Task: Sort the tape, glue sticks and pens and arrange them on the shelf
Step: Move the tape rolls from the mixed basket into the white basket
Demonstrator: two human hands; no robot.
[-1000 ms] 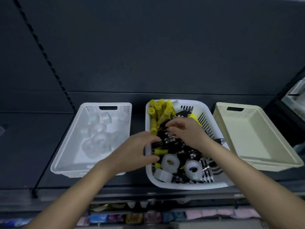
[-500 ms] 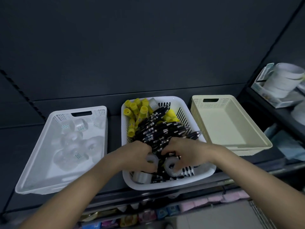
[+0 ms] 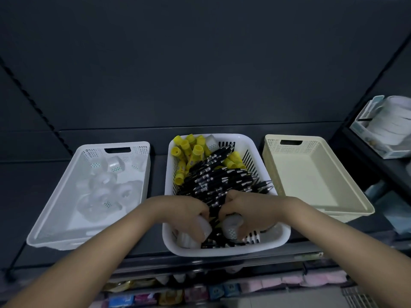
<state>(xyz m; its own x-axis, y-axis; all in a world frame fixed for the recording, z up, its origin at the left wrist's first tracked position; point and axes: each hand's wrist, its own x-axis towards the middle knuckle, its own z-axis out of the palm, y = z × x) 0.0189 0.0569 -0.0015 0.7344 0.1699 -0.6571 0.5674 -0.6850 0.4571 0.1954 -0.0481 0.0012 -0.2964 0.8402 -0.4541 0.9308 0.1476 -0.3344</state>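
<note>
Fingers (image 3: 201,215) of left hand (image 3: 182,207), right hand (image 3: 251,207) each grip 1 tape roll (image 3: 231,226); pen (image 3: 213,174) lettering unreadable.

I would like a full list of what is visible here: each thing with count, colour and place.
white basket: one, white, left
tape rolls: several, clear, inside the white basket
slotted basket: one, white, middle
pens: many, black, piled in the slotted basket
glue sticks: many, yellow, back of the slotted basket
cream basket: one, cream, right
shelf: one, dark, under the baskets
packets: several, mixed colours, below the shelf
white stack: one, white, far right
left hand: one, grips a tape roll, front of slotted basket
right hand: one, grips a second tape roll beside it
</note>
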